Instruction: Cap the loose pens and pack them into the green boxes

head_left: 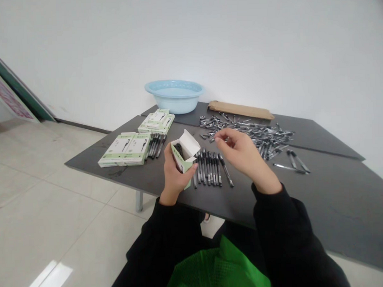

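My left hand [176, 174] is closed around a small green and white pen box [183, 158], tilted, with its flaps standing up. Inside the box some dark pen ends show. Loosely curled, my right hand [240, 152] hovers over the table to the right of the box, thumb and fingertips a little apart. I see nothing between its fingers. Below it, a row of black-capped clear pens [208, 168] lies side by side just right of the box. Beyond the right hand spreads a large loose pile of similar pens [257, 135].
Closed pen boxes [124, 150] lie at the left, with more boxes [156, 121] stacked behind. Several pens [156, 145] lie beside them. A light blue basin [177, 96] and a brown cardboard piece [240, 110] rest at the back of the dark table [344, 205], near the wall.
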The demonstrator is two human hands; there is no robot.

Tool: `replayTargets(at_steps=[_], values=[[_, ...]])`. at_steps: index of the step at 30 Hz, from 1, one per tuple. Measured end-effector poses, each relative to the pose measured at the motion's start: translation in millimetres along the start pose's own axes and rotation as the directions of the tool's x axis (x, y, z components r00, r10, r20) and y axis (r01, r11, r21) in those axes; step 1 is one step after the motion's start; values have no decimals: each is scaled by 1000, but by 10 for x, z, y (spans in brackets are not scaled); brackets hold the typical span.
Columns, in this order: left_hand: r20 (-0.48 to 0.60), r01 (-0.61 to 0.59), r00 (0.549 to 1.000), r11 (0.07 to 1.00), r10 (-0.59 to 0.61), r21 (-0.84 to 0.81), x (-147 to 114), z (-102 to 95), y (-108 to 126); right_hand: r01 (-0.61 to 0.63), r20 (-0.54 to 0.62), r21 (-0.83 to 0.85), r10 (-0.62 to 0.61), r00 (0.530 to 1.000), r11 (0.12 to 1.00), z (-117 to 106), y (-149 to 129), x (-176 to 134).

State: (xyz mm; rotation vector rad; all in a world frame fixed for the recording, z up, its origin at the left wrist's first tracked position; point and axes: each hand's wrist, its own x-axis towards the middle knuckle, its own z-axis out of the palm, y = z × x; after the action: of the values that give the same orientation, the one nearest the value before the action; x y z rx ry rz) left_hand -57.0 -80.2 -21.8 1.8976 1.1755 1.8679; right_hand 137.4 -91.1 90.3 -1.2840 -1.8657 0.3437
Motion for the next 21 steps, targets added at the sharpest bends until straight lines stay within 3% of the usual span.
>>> replayTargets(at_steps=[4, 7, 11, 17, 21], values=[[4, 12, 1000, 1000, -12, 25, -2, 2, 3, -259, -12, -250, 265, 964, 933, -20, 641, -202], [40, 35, 998, 998, -38, 60, 0, 12, 2, -365, 67, -443, 436, 898, 819, 32, 918, -304], [70, 38, 997, 997, -42, 67, -10, 20, -13, -414, 121, -568, 570, 813, 711, 140, 905, -309], [63, 22, 998, 999, -24, 36, -28, 13, -41, -376, 149, -644, 592, 792, 666, 311, 783, -312], [59, 29, 998, 998, -32, 52, -28, 9, -36, -362, 146, -663, 588, 796, 655, 301, 762, -351]])
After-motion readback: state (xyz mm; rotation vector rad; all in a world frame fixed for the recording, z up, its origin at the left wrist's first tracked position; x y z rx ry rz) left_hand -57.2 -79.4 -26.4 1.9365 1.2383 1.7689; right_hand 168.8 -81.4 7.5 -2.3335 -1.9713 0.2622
